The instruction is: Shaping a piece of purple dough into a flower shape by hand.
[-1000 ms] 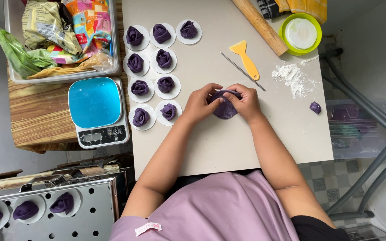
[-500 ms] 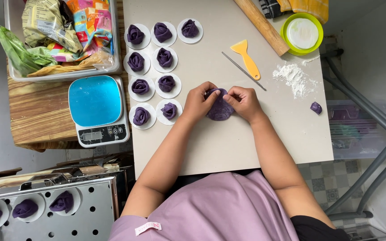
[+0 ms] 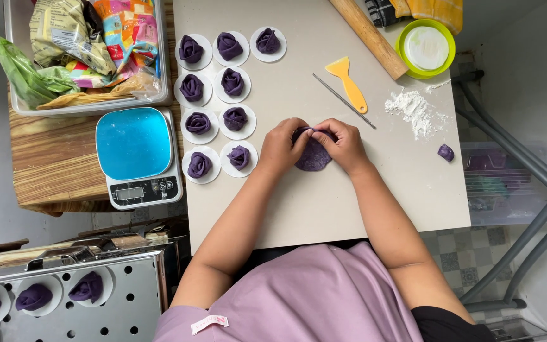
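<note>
Hands at work over purple dough on a pale work table (image 3: 324,209), seen from directly above. Nearest the camera, a lilac shirt (image 3: 299,297) and two bare forearms reaching forward. Left hand (image 3: 281,147) and right hand (image 3: 344,143) closed together on a flattened piece of purple dough (image 3: 314,158), fingertips pinching its far edge while the rest lies flat on the table between the palms. Just left of the left hand, rose-shaped purple buns (image 3: 229,95) on round white papers, ranged in rows toward the far edge. Beyond the right hand, a thin metal skewer (image 3: 343,100) beside a yellow plastic scraper (image 3: 347,81), both well apart from the dough. Farther right, a scatter of white flour (image 3: 414,111) and one small purple dough lump (image 3: 446,152) near the table's edge. At the far side, a wooden rolling pin (image 3: 368,35) lying diagonally next to a green-rimmed round container (image 3: 425,49). Off the table to the left, a kitchen scale with blue platform (image 3: 135,155) on a wooden surface, with a clear bin of packets (image 3: 83,54) behind it. Lower left, more purple buns on a perforated metal tray (image 3: 115,304).
</note>
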